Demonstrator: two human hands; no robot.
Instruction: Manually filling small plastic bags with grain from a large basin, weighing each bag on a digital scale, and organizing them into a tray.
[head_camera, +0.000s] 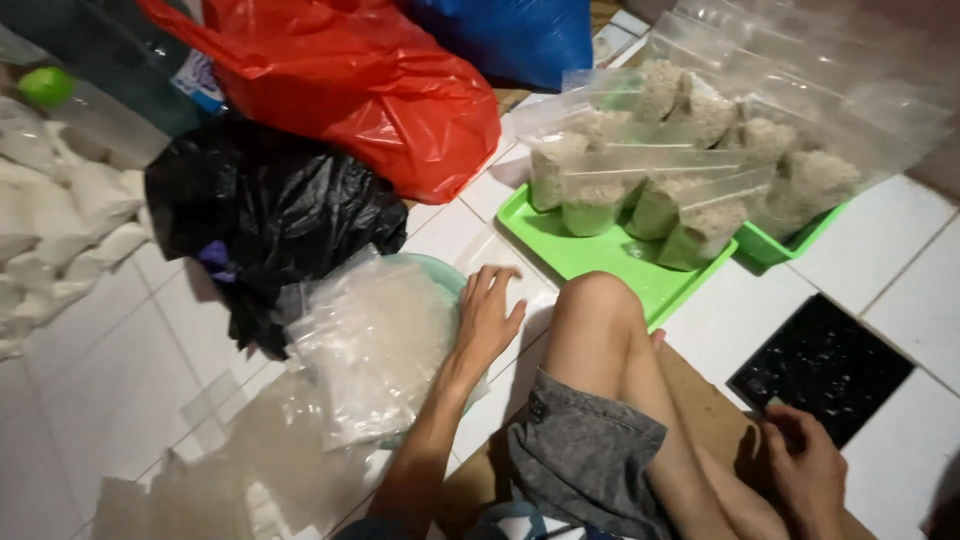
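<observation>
Noted left hand (487, 318) spread flat, holding nothing, on the near-centre stack of clear plastic bags (372, 345) over a pale green basin (447, 276); right hand (806, 468) curled, contents indeterminate; judged slippery stack liable to slide off if pressed.

The floor tiles (120, 370) are white, smooth and shiny. On them, the red bag (370, 90) and black bag (260, 200) are thin, crinkly, shiny plastic. The green tray (590, 255) is smooth plastic. The clear bags (375, 345) are see-through plastic. The shorts (580, 455) are soft grey cloth.
</observation>
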